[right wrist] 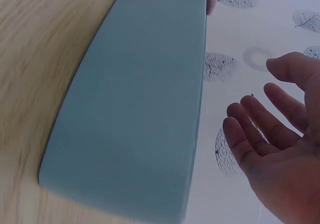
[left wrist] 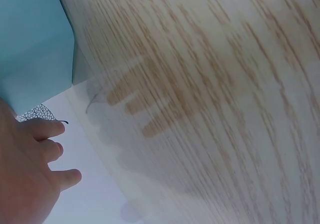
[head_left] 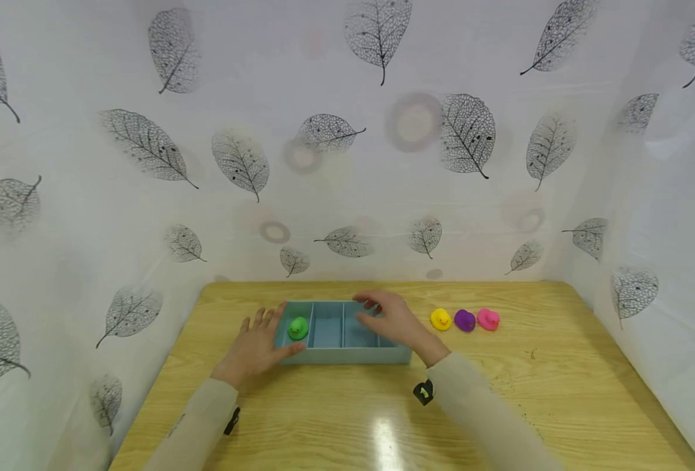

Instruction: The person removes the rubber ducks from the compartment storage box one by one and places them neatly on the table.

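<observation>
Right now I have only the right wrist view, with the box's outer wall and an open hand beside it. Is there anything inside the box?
Observer: Yes. The head view shows a green duck in the leftmost compartment of the box.
Operator: Any more ducks outside it?
Observer: Three sit in a row on the table, right of the box: a yellow duck, a purple duck and a pink duck.
Operator: And where is the left hand?
Observer: The left hand is at the box's left end, fingers spread.
</observation>
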### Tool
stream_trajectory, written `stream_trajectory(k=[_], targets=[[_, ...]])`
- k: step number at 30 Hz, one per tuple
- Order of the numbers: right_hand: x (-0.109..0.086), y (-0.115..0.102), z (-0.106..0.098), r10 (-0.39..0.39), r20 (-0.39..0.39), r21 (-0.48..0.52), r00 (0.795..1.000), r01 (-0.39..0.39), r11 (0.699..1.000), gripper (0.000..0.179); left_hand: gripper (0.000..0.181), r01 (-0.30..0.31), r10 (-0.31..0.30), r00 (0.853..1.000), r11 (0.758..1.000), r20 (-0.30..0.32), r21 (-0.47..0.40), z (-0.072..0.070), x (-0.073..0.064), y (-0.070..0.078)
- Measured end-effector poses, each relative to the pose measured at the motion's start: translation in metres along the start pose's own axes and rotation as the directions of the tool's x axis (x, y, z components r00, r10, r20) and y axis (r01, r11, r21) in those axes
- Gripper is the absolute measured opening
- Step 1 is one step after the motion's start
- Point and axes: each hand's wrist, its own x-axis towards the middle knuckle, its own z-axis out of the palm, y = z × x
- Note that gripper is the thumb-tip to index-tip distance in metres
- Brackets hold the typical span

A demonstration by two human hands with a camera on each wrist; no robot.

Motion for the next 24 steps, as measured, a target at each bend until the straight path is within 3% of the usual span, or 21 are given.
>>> stream_trajectory(k=[7, 17, 24], targets=[[0.01, -0.007, 0.019, 0.0, 0.058, 0.01, 0.998, 0.0, 1.0, 0.041, 0.11, 0.002, -0.002, 1.0, 1.0, 0.022, -0.005, 0.0, 0.0, -0.001], [0.026, -0.01, 0.037, -0.031, 0.092, 0.049, 0.995, 0.027, 0.998, 0.044, 0.11, -0.026, 0.028, 0.999, 0.998, -0.041, 0.051, 0.0, 0.001, 0.0], [0.034, -0.015, 0.043, -0.005, 0.138, 0.097, 0.99, -0.009, 0.995, 0.046, 0.111, -0.025, 0.028, 0.999, 0.997, -0.039, 0.069, 0.0, 0.001, 0.0]])
